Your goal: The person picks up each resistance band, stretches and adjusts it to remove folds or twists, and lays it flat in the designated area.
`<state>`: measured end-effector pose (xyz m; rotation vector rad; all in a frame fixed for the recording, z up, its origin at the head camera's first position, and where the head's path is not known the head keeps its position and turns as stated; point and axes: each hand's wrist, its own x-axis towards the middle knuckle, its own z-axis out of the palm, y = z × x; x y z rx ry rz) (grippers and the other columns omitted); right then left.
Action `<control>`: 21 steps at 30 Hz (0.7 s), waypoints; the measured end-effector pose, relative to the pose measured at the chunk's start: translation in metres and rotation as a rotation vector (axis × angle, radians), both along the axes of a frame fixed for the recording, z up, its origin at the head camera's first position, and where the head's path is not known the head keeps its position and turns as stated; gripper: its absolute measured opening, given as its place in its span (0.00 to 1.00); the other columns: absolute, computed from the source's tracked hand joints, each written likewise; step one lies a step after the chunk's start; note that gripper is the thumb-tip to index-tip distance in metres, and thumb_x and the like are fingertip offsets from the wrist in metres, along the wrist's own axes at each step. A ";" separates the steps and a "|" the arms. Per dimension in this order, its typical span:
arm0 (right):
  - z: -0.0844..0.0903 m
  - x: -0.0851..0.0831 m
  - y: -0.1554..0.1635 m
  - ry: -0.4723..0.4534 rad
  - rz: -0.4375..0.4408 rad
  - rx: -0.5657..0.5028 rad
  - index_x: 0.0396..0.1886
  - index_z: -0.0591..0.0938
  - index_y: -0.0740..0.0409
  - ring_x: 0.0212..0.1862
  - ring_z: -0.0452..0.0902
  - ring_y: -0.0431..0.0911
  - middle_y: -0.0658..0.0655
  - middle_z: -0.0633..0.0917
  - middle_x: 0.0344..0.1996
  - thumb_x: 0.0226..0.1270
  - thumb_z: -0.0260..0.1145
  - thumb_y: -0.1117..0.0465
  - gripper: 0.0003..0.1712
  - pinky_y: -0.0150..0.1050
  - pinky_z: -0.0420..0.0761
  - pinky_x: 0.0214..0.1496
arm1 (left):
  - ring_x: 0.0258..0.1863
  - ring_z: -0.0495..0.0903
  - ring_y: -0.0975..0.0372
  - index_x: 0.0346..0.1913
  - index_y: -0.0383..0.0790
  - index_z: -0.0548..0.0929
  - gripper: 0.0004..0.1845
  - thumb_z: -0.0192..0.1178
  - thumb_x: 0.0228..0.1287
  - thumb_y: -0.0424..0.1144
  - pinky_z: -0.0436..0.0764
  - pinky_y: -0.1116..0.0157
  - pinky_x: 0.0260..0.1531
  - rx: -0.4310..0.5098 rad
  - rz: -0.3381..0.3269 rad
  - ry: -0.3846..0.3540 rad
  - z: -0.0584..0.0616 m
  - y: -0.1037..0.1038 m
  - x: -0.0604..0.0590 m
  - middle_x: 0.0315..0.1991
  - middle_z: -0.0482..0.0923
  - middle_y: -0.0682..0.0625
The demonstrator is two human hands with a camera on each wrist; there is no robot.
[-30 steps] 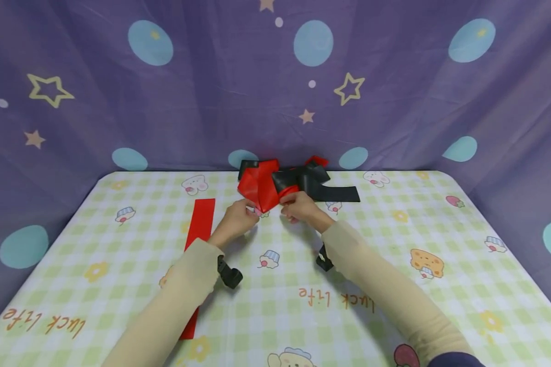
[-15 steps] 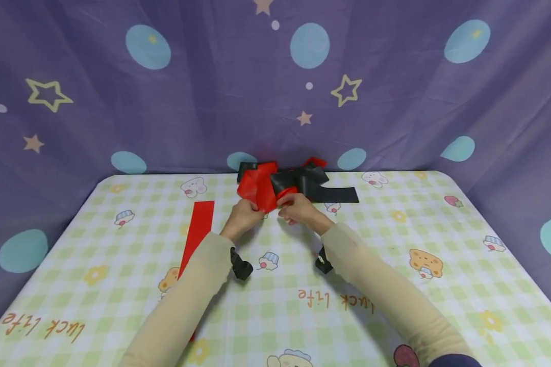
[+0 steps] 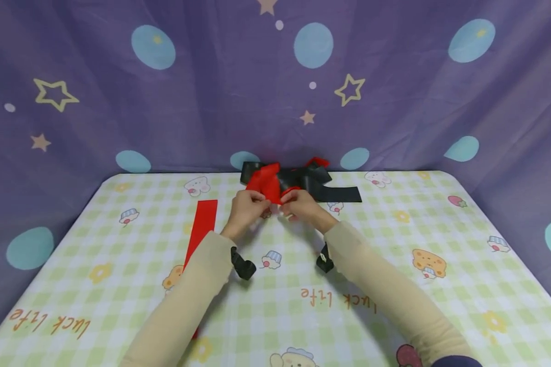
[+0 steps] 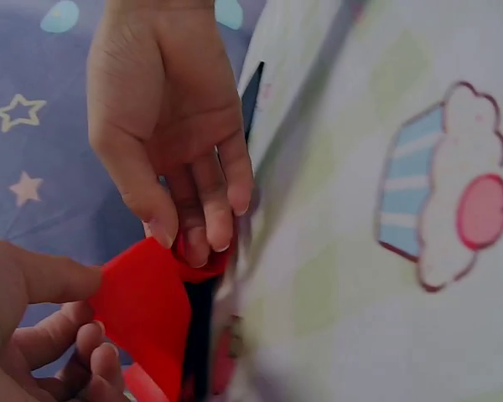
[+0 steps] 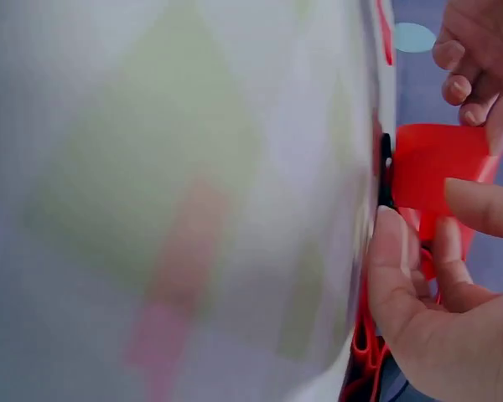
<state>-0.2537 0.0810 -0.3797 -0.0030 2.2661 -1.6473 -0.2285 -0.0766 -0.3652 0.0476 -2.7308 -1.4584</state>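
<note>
At the far edge of the table lies a bundle of wide, flat red ribbon [image 3: 265,182] and black ribbon [image 3: 341,194], folded and looped over each other. My left hand [image 3: 246,209] pinches the edge of a red piece between thumb and fingers; the left wrist view shows this red ribbon [image 4: 144,306] stretched toward the other hand. Close beside it, my right hand [image 3: 304,208] has its fingers curled at a small red loop, with the thumb against the red edge. In the right wrist view that hand [image 5: 465,327] partly covers the loop.
A long red strip [image 3: 203,224] lies flat on the left, partly under the left sleeve [image 3: 190,285]. The table [image 3: 372,244] has a checked, printed cover. Right behind the bundle hangs a purple curtain [image 3: 239,92].
My left hand has moved right and slightly away, up to the red ribbon's lower edge, folding it narrower toward the right. My right hand has stayed nearly still.
</note>
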 end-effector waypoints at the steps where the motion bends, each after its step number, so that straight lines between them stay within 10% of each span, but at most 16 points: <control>1: 0.002 -0.001 0.000 0.010 -0.021 -0.018 0.40 0.75 0.65 0.29 0.75 0.44 0.53 0.78 0.27 0.58 0.62 0.72 0.10 0.32 0.79 0.29 | 0.30 0.79 0.57 0.35 0.33 0.86 0.09 0.63 0.59 0.37 0.75 0.70 0.28 0.011 0.002 0.019 0.003 0.000 0.000 0.30 0.84 0.43; 16: 0.029 -0.006 -0.004 0.587 -0.202 0.020 0.56 0.73 0.63 0.49 0.77 0.55 0.65 0.78 0.50 0.51 0.73 0.67 0.31 0.42 0.77 0.52 | 0.37 0.76 0.52 0.37 0.32 0.87 0.09 0.64 0.59 0.37 0.73 0.64 0.35 0.050 0.000 0.350 0.047 0.003 0.002 0.37 0.80 0.40; 21: 0.041 -0.006 -0.001 0.735 -0.113 -0.001 0.53 0.79 0.61 0.54 0.76 0.53 0.61 0.79 0.53 0.54 0.72 0.65 0.25 0.47 0.76 0.56 | 0.34 0.75 0.52 0.35 0.33 0.87 0.09 0.65 0.58 0.37 0.70 0.66 0.34 0.046 -0.003 0.436 0.059 0.003 0.004 0.33 0.80 0.40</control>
